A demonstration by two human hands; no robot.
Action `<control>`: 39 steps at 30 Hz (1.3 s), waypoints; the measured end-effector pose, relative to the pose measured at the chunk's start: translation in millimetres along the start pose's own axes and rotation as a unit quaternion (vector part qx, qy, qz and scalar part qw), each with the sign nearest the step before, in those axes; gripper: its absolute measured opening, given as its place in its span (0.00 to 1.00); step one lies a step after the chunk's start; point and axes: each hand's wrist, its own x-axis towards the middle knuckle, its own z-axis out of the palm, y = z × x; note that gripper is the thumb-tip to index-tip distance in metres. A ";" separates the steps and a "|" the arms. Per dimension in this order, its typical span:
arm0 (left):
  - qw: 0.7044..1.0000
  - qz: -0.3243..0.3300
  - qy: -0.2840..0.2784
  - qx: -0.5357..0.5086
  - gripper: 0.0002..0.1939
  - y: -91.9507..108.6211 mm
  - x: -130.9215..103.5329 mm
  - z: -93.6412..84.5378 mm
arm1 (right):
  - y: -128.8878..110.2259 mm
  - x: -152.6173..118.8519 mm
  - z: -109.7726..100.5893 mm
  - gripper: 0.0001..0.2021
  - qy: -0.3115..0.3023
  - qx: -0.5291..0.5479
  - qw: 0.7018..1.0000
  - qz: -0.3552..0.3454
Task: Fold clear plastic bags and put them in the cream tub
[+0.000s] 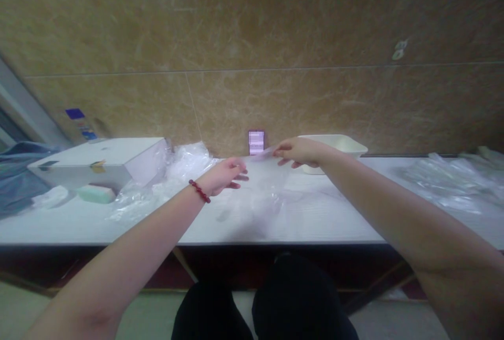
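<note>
A clear plastic bag (263, 193) hangs between my two hands over the white table (334, 219), its lower part blurred. My left hand (226, 176), with a red bead bracelet (199, 191) at the wrist, pinches the bag's upper left corner between thumb and forefinger. On the other side my right hand (296, 152) pinches the upper right corner, other fingers loosely spread. Behind the bag, a phone (256, 142) with a lit screen leans against the wall. A cream plastic basin (344, 144) stands behind my right hand and forearm, which partly hide it.
Left of my hands lie crumpled clear plastic (192, 159), a white box (98, 153) and a pale green sponge-like block (95, 193). More clear bags (449, 182) are heaped at the right. The tiled wall (252, 98) closes off the table's back.
</note>
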 end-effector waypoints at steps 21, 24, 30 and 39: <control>0.979 0.038 -0.034 0.197 0.20 -67.8 80.2 0.2 | 45.1 76.3 36.0 0.09 0.031 0.340 0.939 0.037; 0.978 0.033 -0.055 0.200 0.20 -68.9 82.5 -0.7 | 45.2 80.9 37.9 0.08 0.037 0.305 0.950 0.048; 0.993 0.025 -0.070 0.097 0.16 -62.5 89.6 -5.1 | 41.2 87.8 27.3 0.10 0.013 0.259 0.964 0.056; 0.995 0.021 -0.083 0.046 0.12 -44.5 81.5 -5.9 | 38.3 82.6 11.2 0.09 0.009 0.206 0.977 0.057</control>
